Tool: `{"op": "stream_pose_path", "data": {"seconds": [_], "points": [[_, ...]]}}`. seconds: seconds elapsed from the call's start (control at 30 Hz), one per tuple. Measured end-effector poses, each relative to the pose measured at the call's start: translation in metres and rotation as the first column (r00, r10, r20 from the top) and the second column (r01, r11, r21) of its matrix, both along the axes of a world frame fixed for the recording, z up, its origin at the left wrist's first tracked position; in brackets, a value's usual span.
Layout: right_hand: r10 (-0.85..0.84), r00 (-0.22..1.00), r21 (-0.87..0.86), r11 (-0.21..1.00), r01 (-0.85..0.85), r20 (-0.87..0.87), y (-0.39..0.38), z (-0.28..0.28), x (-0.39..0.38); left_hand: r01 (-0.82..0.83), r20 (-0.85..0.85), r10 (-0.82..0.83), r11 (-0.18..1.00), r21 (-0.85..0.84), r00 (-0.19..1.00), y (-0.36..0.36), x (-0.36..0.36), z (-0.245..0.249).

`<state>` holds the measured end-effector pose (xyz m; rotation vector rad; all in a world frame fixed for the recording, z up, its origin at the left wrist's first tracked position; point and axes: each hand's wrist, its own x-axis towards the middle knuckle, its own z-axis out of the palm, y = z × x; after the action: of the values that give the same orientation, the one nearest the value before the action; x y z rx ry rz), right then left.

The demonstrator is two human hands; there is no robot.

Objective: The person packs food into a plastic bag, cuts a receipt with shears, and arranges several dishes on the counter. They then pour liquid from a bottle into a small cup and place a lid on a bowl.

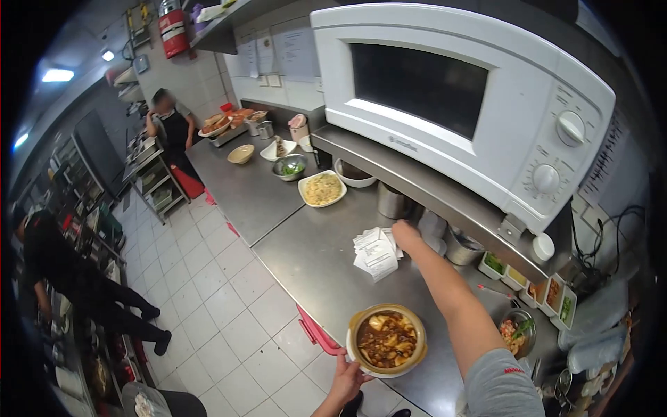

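Note:
My left hand (347, 376) grips the edge of a white plate (381, 375) at the counter's front edge. On that plate sits a tan clay pot (356, 314) filled with chunks in dark brown sauce. My right arm reaches across the counter, and my right hand (405, 236) is closed beside a pile of printed paper slips (376, 254). What its fingers hold, if anything, is hidden. Just behind that hand stands a metal canister (394, 201).
A white microwave (445, 97) sits on a shelf (417, 165) above the counter. Fried rice (322, 188) stands farther left. Garnish tubs (515, 277) and a metal bowl of food (517, 332) are on the right. Two people (66, 271) (172, 125) are across the room.

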<state>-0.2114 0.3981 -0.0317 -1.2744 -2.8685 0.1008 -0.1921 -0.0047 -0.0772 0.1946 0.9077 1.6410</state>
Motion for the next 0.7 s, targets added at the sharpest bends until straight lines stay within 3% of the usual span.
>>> {"op": "stream_pose_path", "data": {"seconds": [0.27, 0.33, 0.4, 0.47, 0.57, 0.7], "points": [[-0.088, 0.989, 0.144, 0.984, 0.105, -0.116, -0.008, 0.016, 0.004, 0.097, 0.083, -0.099, 0.995, 0.032, 0.992, 0.035, -0.006, -0.001], [-0.125, 0.979, 0.086, 0.986, 0.14, -0.162, -0.007, 0.03, 0.007, 0.184, 0.113, -0.191, 0.98, 0.075, 0.975, 0.045, -0.013, 0.004], [-0.027, 0.9, 0.011, 0.999, 0.035, -0.435, -0.037, 0.065, 0.032, 0.306, 0.129, -0.319, 0.946, 0.109, 0.939, 0.054, -0.023, -0.012], [-0.071, 0.848, -0.212, 0.976, -0.05, -0.526, -0.075, 0.091, 0.063, 0.366, 0.073, -0.37, 0.929, 0.062, 0.926, 0.063, -0.028, 0.007], [-0.135, 0.843, -0.548, 0.81, -0.209, -0.521, -0.125, 0.097, 0.103, 0.456, 0.034, -0.461, 0.885, 0.095, 0.887, 0.074, -0.031, 0.017], [-0.147, 0.879, -0.5, 0.858, -0.115, -0.454, -0.18, 0.108, 0.143, 0.503, 0.032, -0.514, 0.85, 0.157, 0.857, 0.084, -0.029, 0.009]]}}
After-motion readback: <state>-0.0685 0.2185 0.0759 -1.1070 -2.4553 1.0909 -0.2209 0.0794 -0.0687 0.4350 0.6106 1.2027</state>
